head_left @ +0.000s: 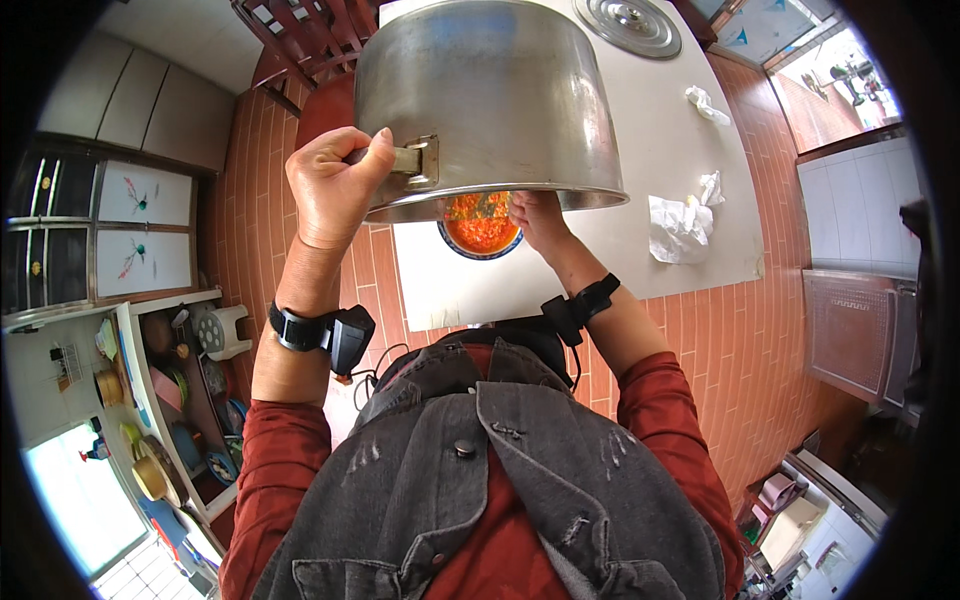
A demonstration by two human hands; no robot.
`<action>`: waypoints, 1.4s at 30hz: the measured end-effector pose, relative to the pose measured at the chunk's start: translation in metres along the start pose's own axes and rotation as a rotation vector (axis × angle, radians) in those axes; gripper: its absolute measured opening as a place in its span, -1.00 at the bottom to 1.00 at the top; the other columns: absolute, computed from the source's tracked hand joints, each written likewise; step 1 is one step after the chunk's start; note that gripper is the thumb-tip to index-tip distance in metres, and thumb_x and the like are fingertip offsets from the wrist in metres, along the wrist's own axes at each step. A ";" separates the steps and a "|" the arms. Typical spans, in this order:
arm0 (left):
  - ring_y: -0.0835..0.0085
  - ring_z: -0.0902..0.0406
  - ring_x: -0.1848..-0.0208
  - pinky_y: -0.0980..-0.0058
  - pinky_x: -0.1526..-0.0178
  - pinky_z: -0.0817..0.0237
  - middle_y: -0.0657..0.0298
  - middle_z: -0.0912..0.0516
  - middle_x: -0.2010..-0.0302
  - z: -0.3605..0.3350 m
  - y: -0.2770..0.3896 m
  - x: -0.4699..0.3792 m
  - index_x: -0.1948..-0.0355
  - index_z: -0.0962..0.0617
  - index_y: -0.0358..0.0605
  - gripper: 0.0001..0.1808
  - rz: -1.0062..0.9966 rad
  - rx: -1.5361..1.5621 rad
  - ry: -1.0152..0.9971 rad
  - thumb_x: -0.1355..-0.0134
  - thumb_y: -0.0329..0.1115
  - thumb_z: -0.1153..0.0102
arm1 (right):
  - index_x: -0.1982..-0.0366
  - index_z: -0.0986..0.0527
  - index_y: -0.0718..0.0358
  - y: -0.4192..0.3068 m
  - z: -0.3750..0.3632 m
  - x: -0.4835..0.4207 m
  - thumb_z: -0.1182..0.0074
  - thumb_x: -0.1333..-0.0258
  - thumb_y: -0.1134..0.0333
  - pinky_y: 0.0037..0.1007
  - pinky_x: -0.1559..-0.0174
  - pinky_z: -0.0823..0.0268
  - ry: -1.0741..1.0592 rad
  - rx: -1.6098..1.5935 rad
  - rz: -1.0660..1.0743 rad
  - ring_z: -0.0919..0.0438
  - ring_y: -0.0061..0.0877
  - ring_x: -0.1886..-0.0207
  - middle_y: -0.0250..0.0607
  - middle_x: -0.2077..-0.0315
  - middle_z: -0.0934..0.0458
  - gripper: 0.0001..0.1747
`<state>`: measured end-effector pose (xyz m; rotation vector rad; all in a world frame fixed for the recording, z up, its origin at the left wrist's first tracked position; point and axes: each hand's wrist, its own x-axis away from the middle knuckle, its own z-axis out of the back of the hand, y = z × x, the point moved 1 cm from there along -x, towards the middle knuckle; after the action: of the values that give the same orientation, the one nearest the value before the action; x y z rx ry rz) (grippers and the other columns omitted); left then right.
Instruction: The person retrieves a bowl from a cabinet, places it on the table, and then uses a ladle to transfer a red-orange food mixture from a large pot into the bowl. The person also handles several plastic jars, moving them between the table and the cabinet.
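Observation:
A large metal pot [487, 97] is held up and tipped, its rim facing me. My left hand [337, 184] grips the pot's side handle [405, 160]. Beneath the rim, on the white table [450, 289], stands a bowl with a blue-patterned rim [485, 256], holding red chopped food in reddish liquid [480, 225]. My right hand [538, 217] is closed just under the pot's rim, at the right of the bowl; its fingers are partly hidden, and what they hold cannot be made out.
A round metal lid [630, 22] lies at the table's far side. Crumpled white paper [679, 229] and smaller crumpled tissues [707, 106] lie on the right. A dark red wooden chair [304, 45] stands at the far left, and a shelf with kitchenware [176, 397] at the left.

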<state>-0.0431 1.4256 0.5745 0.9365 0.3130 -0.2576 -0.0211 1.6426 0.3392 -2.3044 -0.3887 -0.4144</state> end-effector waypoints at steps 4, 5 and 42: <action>0.77 -0.25 0.58 0.68 0.55 -0.06 0.50 -0.41 0.68 -0.039 -0.017 -0.035 0.64 -0.55 -0.24 -0.76 0.069 -0.013 0.033 -0.13 -0.41 -0.26 | 0.44 -0.28 0.02 -0.039 0.020 -0.051 -0.07 -0.14 0.34 -0.63 0.65 0.03 -0.023 0.041 0.049 -0.12 -0.73 0.70 -0.54 0.67 -0.21 -0.81; 0.75 -0.24 0.59 0.65 0.56 -0.06 0.47 -0.39 0.70 -0.034 -0.015 -0.030 0.64 -0.54 -0.25 -0.75 0.073 -0.003 0.037 -0.11 -0.39 -0.27 | 0.44 -0.28 0.02 -0.039 0.018 -0.048 -0.07 -0.15 0.34 -0.63 0.64 0.03 -0.011 0.052 0.039 -0.11 -0.73 0.70 -0.53 0.67 -0.21 -0.81; 0.71 -0.27 0.63 0.60 0.58 -0.12 0.38 -0.41 0.74 0.060 -0.002 0.068 0.65 -0.55 -0.28 -0.71 0.119 0.083 0.153 -0.11 -0.33 -0.26 | -0.06 -0.40 0.16 -0.081 -0.060 0.062 0.22 -0.34 0.08 -0.30 -0.08 -0.37 -0.211 -0.473 0.008 -0.47 -0.38 0.01 -0.25 0.05 -0.50 -0.58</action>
<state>0.0284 1.3695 0.5806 1.0555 0.3877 -0.0903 -0.0081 1.6634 0.4553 -2.8234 -0.4186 -0.2799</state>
